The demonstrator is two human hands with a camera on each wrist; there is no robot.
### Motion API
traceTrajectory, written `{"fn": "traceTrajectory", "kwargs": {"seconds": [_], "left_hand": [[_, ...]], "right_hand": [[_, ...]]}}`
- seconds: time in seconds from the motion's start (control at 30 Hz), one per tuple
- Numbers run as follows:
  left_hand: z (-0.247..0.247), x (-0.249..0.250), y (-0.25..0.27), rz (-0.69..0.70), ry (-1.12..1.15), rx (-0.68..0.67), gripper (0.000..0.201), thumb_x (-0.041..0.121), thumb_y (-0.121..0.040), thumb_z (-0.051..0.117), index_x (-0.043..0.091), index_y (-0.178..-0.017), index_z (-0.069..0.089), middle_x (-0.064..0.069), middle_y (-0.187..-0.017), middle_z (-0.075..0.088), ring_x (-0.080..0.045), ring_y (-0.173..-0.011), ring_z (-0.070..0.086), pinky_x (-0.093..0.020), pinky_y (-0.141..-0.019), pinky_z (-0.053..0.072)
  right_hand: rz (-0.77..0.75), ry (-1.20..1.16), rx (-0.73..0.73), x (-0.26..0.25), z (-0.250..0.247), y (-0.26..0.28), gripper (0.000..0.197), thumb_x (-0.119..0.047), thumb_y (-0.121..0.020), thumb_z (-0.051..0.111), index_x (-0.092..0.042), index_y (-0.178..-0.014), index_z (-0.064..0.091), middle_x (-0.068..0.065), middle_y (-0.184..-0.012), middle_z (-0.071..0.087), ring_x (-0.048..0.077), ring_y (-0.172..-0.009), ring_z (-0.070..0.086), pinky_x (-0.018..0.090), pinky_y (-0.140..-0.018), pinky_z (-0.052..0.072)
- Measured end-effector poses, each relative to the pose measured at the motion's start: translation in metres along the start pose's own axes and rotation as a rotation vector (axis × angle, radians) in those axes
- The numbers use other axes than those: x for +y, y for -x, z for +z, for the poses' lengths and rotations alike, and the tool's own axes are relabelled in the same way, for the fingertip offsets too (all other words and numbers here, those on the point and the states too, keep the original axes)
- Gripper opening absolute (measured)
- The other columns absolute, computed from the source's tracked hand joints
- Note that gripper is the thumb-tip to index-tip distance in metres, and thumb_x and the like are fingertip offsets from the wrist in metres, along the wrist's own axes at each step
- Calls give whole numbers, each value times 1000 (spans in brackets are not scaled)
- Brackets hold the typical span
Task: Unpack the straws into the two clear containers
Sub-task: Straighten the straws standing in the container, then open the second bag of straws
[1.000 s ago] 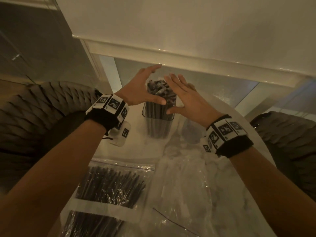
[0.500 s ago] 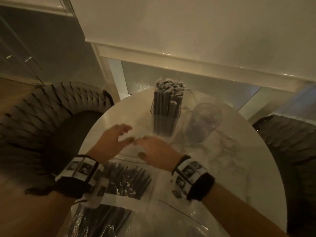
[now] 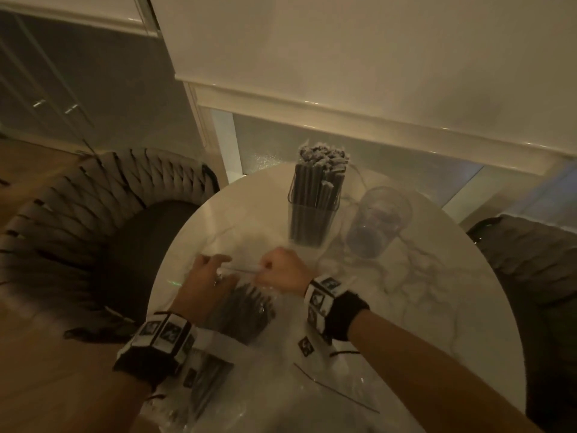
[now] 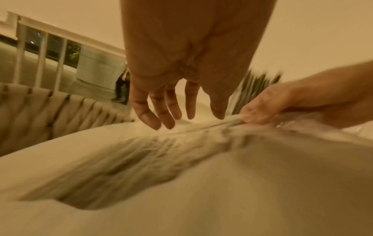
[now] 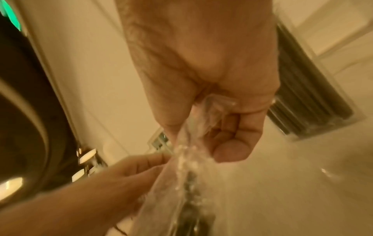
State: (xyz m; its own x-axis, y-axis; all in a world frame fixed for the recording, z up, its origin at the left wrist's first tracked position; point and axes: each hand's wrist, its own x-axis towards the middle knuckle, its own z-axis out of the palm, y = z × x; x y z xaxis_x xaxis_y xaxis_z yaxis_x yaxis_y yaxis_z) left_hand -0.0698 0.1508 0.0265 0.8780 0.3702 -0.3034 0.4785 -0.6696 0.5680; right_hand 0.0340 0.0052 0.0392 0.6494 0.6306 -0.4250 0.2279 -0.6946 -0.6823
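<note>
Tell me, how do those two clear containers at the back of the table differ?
The square container is packed with dark straws that stand upright and stick out above its rim; the round container beside it, to the right, holds no straws. The square one has flat sides and looks narrower; the round one looks wider, with a curved wall. Both are see-through, stand upright on the marble table, and neither is touched by the hands.

Blk straws; clear bag; white marble table w/ grey veins.
</note>
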Motion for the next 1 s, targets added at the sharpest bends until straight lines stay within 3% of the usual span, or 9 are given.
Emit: {"fn": "traceTrajectory", "kwargs": {"seconds": [0.13,0.3,0.37,0.47,0.6,0.67,0.73,0.83,1.0], "left_hand": [[-21,54,30,131,152,44,56,47,-84,61,22,-131,45,-2,-114,51,-14,-94,58,-25,-78,50],[-45,92,56,286,281,46,74,41,-76,73,29,-139,34,19,-111,49,11,-88,55,-3,-66,41],[-50,96,62,346,261,103,80,39,-74,76,30,-141,34,16,-115,52,4,-92,58,-5,-71,43],[-58,98,71,289,525,9,70,36,-74,74,34,-136,40,10,-107,63,-3,-91,66,-18,-72,56],[-71,97,74,95,910,-49,52,54,-84,52,17,-119,59,-4,-103,73,-17,-94,71,-26,-71,57],[-73,98,72,50,892,-11,46,50,-88,53,11,-109,66,-5,-96,74,-17,-87,72,-24,-68,56],[-73,97,70,57,834,33,31,32,-92,58,5,-102,68,-7,-89,74,-20,-82,72,-22,-64,56],[-69,93,73,101,783,0,14,11,-90,61,2,-94,70,-5,-79,73,-15,-73,70,-20,-62,56],[-64,98,86,150,719,62,4,9,-83,68,7,-80,70,-1,-66,70,-6,-57,64,-16,-56,53]], "right_hand": [[-45,-184,47,-34,-41,20,15,-17,-79,70,-4,-86,68,2,-68,62,8,-54,57,12,-38,44],[-154,-308,125,-58,-72,51,14,-16,-82,69,-4,-89,71,6,-80,69,17,-76,65,30,-74,55],[-180,-385,148,-63,-80,66,13,-12,-84,67,-1,-90,71,12,-84,70,19,-76,65,32,-76,56],[-248,-441,240,-67,-86,92,11,-8,-85,65,0,-91,69,11,-80,69,14,-66,65,17,-58,54],[-490,-68,400,-66,-72,129,9,-20,-85,65,-14,-86,72,-6,-78,69,-3,-63,58,8,-64,48],[-637,159,419,-63,-48,146,9,-18,-87,62,-13,-84,69,-8,-79,62,-2,-64,53,13,-66,48],[-740,323,439,-55,-21,155,10,-15,-86,58,-11,-80,65,0,-78,62,13,-64,57,32,-59,52],[-693,303,355,-43,0,161,18,-25,-89,54,-12,-89,67,4,-86,63,19,-73,61,40,-63,53],[-515,-152,359,-41,-23,171,25,-32,-93,53,-16,-108,65,-4,-93,68,6,-80,64,19,-75,53]]}}
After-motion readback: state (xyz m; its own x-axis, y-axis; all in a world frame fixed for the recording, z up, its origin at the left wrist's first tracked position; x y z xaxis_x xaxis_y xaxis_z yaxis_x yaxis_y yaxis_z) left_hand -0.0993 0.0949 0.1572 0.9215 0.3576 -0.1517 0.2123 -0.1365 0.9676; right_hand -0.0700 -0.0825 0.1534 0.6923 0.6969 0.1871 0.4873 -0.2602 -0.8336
